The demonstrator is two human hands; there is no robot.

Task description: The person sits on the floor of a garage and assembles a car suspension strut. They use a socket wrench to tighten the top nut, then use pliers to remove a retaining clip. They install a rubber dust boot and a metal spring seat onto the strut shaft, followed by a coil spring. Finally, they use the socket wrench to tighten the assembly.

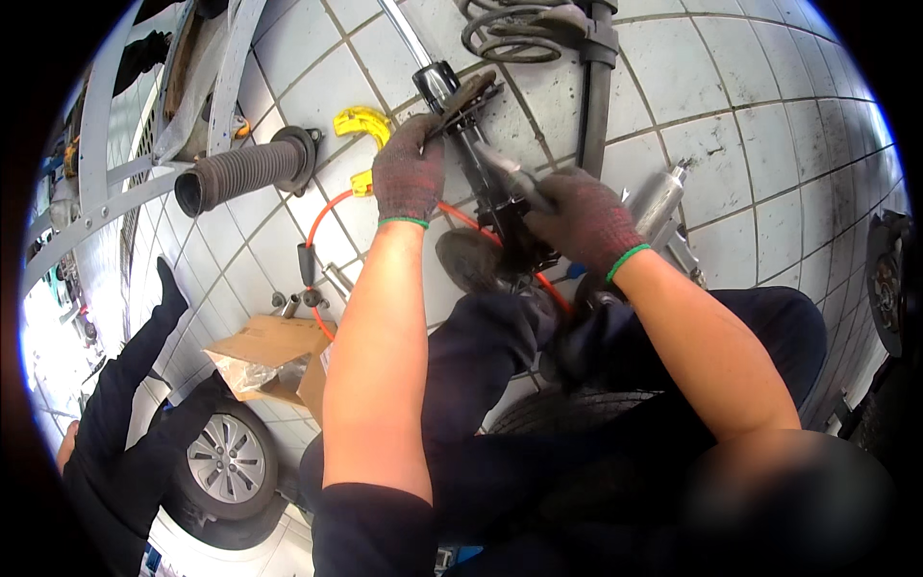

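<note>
We see our left forearm rise almost straight up from the lower edge, a little left of centre, its gloved left hand (pixel 409 178) upright at the wrist. Its fingers are curled in on the black strut (pixel 469 154), at the plate on its body; the fingertips are partly hidden from us. The strut lies aslant in the upper middle of the frame, its bright rod pointing to the top edge.

Our right forearm slants up and leftward from the lower right, bringing the gloved right hand (pixel 586 216) just right of centre. Its fist is closed around a pale, blurred tool (pixel 502 165), whose end points up-left across the strut; we cannot tell whether they touch. A ribbed black boot (pixel 248 171) lies at upper left, and a coil spring (pixel 510 37) sits at the top.
</note>
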